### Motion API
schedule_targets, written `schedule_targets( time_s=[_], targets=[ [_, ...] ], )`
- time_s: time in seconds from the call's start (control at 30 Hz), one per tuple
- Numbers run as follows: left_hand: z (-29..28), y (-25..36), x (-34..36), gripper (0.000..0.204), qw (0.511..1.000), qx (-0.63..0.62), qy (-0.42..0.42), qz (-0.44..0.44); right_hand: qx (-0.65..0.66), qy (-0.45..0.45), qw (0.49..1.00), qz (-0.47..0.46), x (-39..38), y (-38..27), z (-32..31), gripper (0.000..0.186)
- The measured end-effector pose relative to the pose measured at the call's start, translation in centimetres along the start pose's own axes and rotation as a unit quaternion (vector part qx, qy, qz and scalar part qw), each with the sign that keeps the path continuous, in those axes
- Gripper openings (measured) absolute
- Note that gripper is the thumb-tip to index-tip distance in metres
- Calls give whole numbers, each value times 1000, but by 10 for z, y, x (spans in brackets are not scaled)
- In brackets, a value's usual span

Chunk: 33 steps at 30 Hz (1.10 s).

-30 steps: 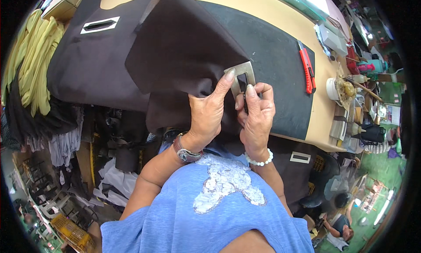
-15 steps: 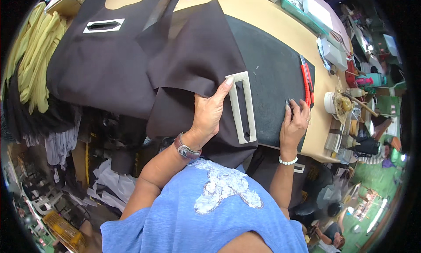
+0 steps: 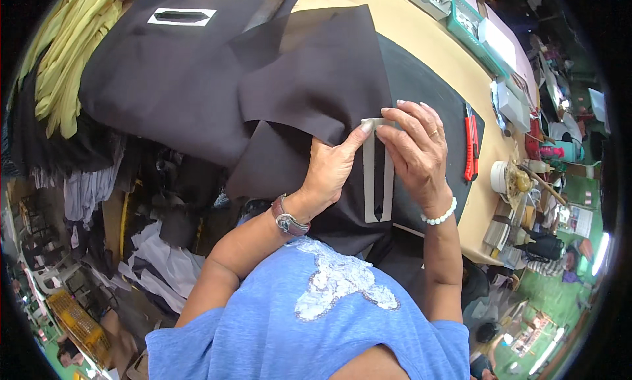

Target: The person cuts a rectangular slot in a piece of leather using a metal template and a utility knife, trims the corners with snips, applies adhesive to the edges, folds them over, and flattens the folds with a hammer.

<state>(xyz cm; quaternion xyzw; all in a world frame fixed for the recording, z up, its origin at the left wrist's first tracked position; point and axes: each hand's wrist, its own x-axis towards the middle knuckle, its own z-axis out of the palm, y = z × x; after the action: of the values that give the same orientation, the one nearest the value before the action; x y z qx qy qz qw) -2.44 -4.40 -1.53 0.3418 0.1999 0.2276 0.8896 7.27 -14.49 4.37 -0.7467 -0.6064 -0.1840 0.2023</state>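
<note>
Dark brown fabric (image 3: 309,71) drapes over the table's near edge. A whitish rectangular frame (image 3: 368,176) lies on it around a long, dark slit with a pointed end. My left hand (image 3: 329,173) grips the fabric beside the frame, thumb on top at its upper corner and the other fingers hidden beneath. My right hand (image 3: 418,153) reaches that same upper end, thumb and forefinger pinched together. Whatever sits in this pinch is too small or hidden to make out. Farther left, the fabric carries a second white frame (image 3: 181,16) with a dark slit.
A black mat (image 3: 421,71) lies under the fabric, with a red cutter knife (image 3: 471,143) along its right side. Beyond are a teal basket (image 3: 464,28) and a white tub (image 3: 500,177). Yellow cloth pieces (image 3: 69,64) hang at the left.
My right hand has moved left from beside the red cutter knife to the upper end of the frame. My left hand keeps its grip on the fabric.
</note>
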Motion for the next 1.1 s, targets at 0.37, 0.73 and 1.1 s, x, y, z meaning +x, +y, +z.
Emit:
schedule_targets(
  time_s=[0.37, 0.73, 1.1],
  targets=[
    [-3, 8, -2, 30, 999, 2, -10, -43, 309, -52, 898, 308, 22, -2, 14, 10],
    [2, 17, -4, 24, 996, -55, 33, -66, 227, 95, 895, 371, -7, -67, 11, 28],
    [-12, 22, -24, 23, 989, -94, 80, -80, 173, 17, 877, 448, -73, -81, -3, 45]
  ],
)
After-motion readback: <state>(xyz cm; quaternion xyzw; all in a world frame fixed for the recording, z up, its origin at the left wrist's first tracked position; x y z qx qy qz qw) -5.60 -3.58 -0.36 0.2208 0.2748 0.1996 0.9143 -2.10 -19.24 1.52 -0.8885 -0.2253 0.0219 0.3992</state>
